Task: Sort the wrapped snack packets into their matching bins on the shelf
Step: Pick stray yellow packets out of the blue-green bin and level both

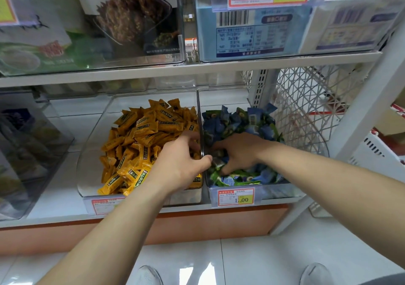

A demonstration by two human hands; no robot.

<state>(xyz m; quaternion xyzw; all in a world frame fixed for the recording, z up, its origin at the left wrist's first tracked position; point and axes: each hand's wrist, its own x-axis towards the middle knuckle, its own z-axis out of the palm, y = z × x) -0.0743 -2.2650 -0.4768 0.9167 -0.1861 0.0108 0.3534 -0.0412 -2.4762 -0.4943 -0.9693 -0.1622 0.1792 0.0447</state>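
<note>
Left hand in orange bin, hard against divider wall; fingers curled into orange packets, grip cannot be told. Right hand just across wall, fingers bent down among blue-green packets, hold unclear. Orange bin's left side bare. Upper shelf edge overhangs both bins.

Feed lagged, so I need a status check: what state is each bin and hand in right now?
Left bin, heaped with yellow packets.
Right bin, holds blue and green packets.
Left hand, at the wall between bins, grip unclear.
Right hand, fingers buried among blue and green packets, grip unclear.
</note>
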